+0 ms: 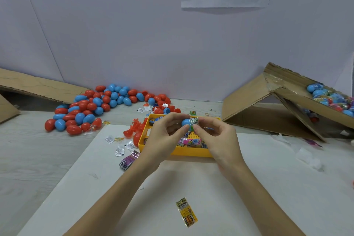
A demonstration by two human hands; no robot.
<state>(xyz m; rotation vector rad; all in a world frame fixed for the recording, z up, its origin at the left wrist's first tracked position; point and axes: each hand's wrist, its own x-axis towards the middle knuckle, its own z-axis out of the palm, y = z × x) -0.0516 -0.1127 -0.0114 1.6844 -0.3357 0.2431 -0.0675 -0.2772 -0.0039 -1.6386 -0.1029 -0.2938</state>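
Left hand (164,134): fingers curled round blue egg (185,122)
Right hand (216,140): pinching printed packet (193,120) at the egg's right end
Egg position: held just above yellow tray (191,153) on white surface (95,188)
Egg pile (99,105): red and blue, far left by wall
Yellow packet (186,212): flat between forearms

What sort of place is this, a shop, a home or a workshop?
Probably a hand-packing bench for toy eggs: a heap of red and blue plastic eggs lies by the wall, a yellow tray holds small packets, and the left hand and right hand hold a blue egg over it.
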